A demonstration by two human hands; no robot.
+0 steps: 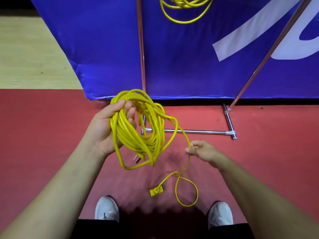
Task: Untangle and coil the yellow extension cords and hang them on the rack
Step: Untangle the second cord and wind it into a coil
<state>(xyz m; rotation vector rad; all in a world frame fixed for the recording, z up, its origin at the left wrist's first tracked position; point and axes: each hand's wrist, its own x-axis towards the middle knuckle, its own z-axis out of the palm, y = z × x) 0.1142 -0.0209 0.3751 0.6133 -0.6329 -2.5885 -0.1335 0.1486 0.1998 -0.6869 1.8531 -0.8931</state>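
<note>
The left hand (105,128) holds a bright yellow cord (138,128), gathered into a loose, uneven coil of many loops. Its fingers (131,109) are curled through the middle and the thumb lies over the top, so the bundle is clamped in the palm. The coil hangs above the red floor (43,126), just in front of the rack (193,131). A plug (138,159) with bare metal prongs pokes out at the bottom of the coil.

One strand leaves the coil to the right and reaches the right hand (202,150), which pinches it between thumb and closed fingers. Below that hand the strand drops, crosses itself in a small loop and ends in a flat yellow socket (156,191) lying on the floor between two white shoes (107,208).

A second cord (185,7), already coiled, hangs high on the rack against a blue banner (103,49).
</note>
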